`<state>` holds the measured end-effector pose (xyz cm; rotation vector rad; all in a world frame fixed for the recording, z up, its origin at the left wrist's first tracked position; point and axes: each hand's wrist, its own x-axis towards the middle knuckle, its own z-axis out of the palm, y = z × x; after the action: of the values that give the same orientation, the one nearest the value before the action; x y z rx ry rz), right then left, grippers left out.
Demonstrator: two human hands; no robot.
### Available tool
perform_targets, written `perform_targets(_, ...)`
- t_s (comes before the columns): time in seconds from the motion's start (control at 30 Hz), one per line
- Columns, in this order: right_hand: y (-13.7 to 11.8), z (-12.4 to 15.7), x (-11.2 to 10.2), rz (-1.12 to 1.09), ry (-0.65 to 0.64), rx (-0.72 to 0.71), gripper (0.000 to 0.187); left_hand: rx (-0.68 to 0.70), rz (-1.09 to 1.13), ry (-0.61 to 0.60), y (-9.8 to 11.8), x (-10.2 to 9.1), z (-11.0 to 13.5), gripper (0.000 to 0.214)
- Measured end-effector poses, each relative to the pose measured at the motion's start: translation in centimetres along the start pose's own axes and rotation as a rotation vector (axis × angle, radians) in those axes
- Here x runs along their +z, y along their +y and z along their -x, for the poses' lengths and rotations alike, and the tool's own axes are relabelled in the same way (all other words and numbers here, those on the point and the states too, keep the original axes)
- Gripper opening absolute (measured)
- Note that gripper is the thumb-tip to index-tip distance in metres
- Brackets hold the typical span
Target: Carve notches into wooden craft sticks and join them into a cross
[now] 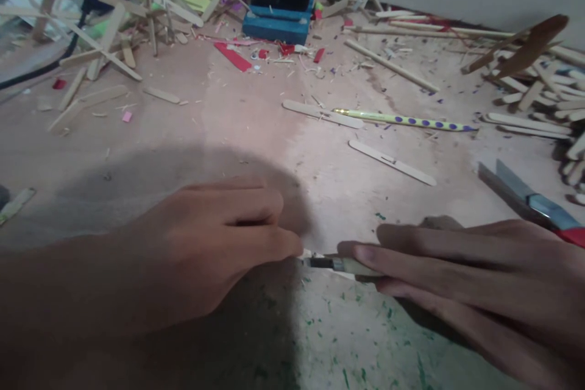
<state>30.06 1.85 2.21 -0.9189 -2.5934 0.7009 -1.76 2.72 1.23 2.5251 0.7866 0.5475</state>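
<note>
My left hand [228, 237] is closed, its fingertips pressed down on one end of a pale craft stick [346, 274] low on the table. Most of that stick is hidden under my fingers and the tool. My right hand [461, 274] grips a craft knife [359, 266] by its pale handle, and the metal end points left to my left fingertips. The blade tip meets the stick close to those fingers; its edge is too small to make out. Beyond the knife lies a loose craft stick [393, 163] with a small slit in its middle.
Scissors [534, 198] lie open-bladed beside my right hand. A dotted pencil [406, 120] touches another craft stick [322, 114]. Stick piles [543, 88] stand at right, stick frames [107, 42] at left. A blue stand [276, 24] holds a dark device at the back.
</note>
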Motion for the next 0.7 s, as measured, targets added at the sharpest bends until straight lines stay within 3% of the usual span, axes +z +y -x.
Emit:
perform_targets(0.37, 0.0, -0.1, -0.1, -0.062, 0.013, 0.075, 0.042, 0.019, 0.009, 0.006, 0.0, -0.1, 0.0, 0.030)
perform_targets(0.5, -0.6, 0.0, -0.1, -0.036, 0.086, 0.142, 0.032, 0.014, 0.012, 0.013, 0.2, -0.3, 0.1, 0.028)
perform_targets(0.7, -2.0, -2.3, 0.5, 0.024, 0.101, 0.077, 0.037, 0.088, -0.015, 0.061, 0.3, 0.0, -0.1, 0.022)
